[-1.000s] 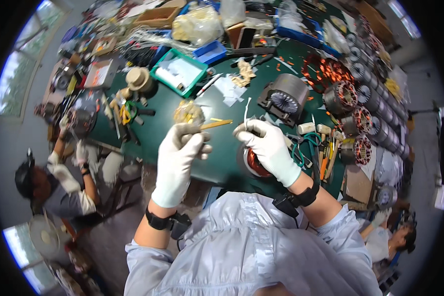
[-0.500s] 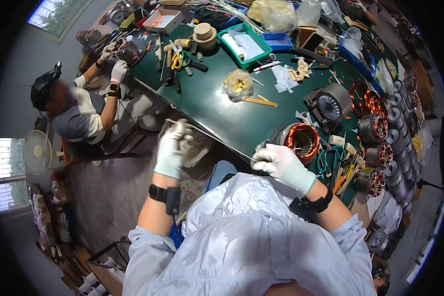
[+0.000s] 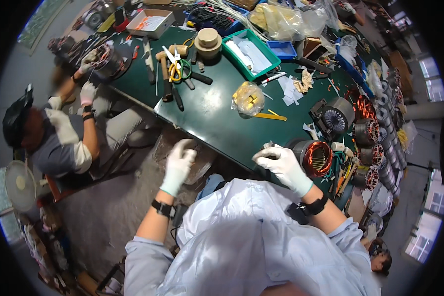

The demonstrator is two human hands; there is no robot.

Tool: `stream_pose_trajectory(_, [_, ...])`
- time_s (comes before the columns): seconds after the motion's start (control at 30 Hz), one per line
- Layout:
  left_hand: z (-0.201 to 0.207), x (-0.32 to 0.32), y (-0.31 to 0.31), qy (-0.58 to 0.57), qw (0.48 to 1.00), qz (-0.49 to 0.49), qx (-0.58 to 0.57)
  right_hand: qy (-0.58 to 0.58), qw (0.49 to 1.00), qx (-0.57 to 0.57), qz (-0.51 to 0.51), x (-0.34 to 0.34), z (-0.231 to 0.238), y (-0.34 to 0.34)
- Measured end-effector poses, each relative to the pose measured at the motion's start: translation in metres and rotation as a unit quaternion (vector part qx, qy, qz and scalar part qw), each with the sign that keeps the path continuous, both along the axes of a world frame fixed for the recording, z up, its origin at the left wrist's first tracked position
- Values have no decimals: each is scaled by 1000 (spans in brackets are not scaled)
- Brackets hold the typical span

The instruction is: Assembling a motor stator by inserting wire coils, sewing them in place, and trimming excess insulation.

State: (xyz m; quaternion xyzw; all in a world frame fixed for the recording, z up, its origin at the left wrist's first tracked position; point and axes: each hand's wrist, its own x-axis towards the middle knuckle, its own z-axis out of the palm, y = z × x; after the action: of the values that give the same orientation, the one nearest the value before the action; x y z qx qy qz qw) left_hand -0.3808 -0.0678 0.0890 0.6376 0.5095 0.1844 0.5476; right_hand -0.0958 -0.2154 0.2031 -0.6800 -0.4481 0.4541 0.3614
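Pinching narrowly, contents unclear, the right hand [image 3: 284, 165] has the copper-wound stator [image 3: 311, 157] at three o'clock — the left hand [image 3: 179, 165], at nine o'clock, blurs: I cannot tell its grip.

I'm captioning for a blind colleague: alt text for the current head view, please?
A person's gloved left hand hovers before a cluttered green workbench; the gloved right hand is beside a copper-wound metal cylinder. A co-worker sits at left.
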Motion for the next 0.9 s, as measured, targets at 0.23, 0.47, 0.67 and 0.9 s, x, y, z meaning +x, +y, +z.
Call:
stream_pose_trajectory(0.23, [78, 78, 9, -155, 954, -197, -167, -81, 992, 38, -93, -47, -26, 50])
stream_pose_trajectory(0.47, [61, 60, 49, -97, 973, -205, -35, -49, 996, -43, -60, -22, -55, 80])
stream_pose_trajectory(0.67, [68, 29, 46, -3, 989, -143, -23, -395, 901, -61, 166, 26, -104, 158])
stream_pose_trajectory(0.9, [124, 56, 31, 68, 987, -137, -45, -476, 825, 24, 304, 66, -191, 195])
